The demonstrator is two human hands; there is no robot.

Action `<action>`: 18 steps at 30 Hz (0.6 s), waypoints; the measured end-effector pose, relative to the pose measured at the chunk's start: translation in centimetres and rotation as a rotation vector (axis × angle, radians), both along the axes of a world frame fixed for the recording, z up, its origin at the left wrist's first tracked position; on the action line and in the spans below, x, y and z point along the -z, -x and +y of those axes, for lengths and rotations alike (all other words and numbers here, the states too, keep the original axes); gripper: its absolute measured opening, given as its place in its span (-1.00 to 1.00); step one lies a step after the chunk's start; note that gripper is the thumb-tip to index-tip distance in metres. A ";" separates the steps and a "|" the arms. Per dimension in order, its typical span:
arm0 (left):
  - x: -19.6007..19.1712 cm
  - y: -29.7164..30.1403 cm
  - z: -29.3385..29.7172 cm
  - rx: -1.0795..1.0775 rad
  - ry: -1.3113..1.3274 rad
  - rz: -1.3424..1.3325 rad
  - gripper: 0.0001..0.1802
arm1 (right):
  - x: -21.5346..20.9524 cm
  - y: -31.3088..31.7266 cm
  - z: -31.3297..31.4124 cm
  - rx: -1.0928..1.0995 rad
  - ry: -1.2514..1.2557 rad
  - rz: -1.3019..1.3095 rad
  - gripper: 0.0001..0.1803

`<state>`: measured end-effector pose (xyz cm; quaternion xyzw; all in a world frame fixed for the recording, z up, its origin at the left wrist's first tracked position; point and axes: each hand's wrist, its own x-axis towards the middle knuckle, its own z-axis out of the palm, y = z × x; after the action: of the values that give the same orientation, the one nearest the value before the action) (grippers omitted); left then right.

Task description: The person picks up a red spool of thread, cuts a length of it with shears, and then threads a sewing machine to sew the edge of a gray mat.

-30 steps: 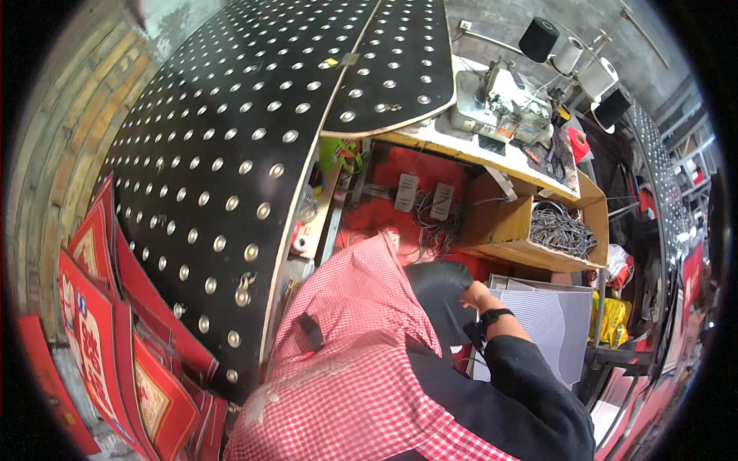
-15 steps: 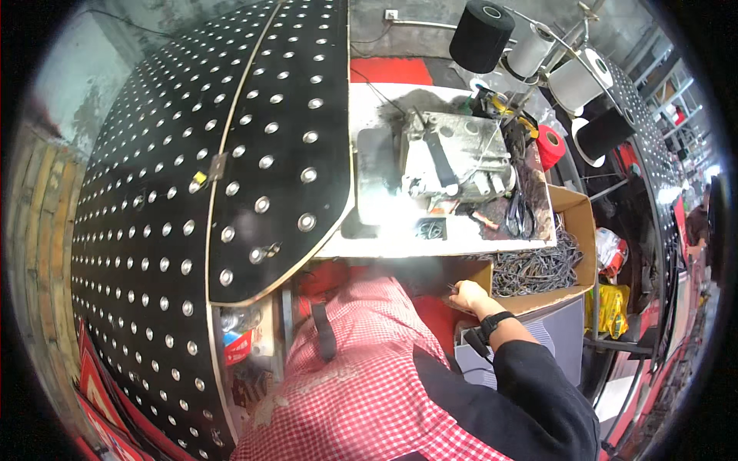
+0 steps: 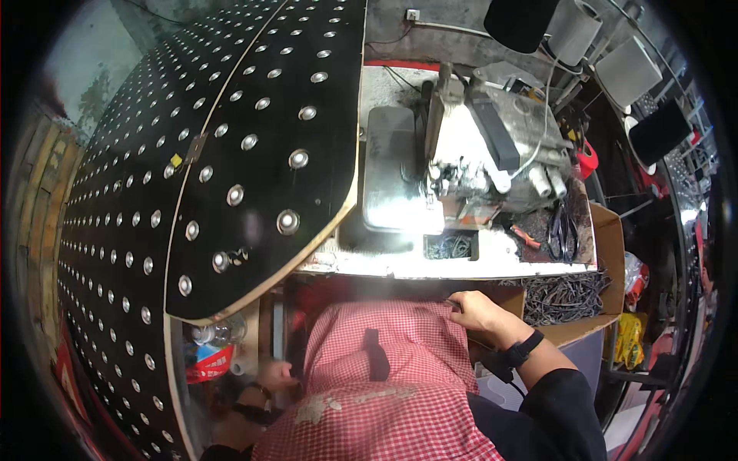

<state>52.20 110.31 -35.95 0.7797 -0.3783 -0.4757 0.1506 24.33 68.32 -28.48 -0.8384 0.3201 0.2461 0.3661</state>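
Note:
My right hand [image 3: 480, 313] is just below the front edge of the sewing table, beside the cardboard box. Its fingers are pinched together; a small dark bit shows at the tips, too little to name. My left hand [image 3: 275, 376] is low at the left of my lap, smeared by motion, with its fingers unclear. A red checked apron [image 3: 415, 338] covers my lap, and a short black strip [image 3: 376, 355] lies on it. On the white sewing table [image 3: 369, 265] stands an industrial sewing machine [image 3: 511, 127] with its work light on.
Dark narrow strips [image 3: 565, 298] fill the cardboard box [image 3: 613, 269] at the right. Scissors [image 3: 563, 230] lie on the table's right side. A black board with metal studs [image 3: 238, 165] borders the left. Thread cones [image 3: 657, 134] stand at the back right.
My left hand has come into view at the lower left. The view has shifted closer to the table. My right hand has moved from beside the box toward the table's front edge.

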 end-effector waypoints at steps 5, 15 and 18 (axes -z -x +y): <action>-3.1 1.0 -5.2 -0.040 0.299 0.091 -0.75 | 1.5 0.6 2.7 -0.084 0.068 -0.438 -0.76; -22.4 2.5 -20.4 0.056 0.863 -0.042 -0.65 | -7.2 -3.5 1.1 0.263 0.458 -1.005 -0.88; -24.0 0.5 -27.4 0.045 0.918 -0.125 -0.64 | -7.7 -5.8 0.3 0.417 0.566 -1.109 -0.87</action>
<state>51.71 82.89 -11.90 0.6512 -0.5749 -0.2140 0.4468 30.09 68.59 -20.75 -0.8254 0.2919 -0.3923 0.2821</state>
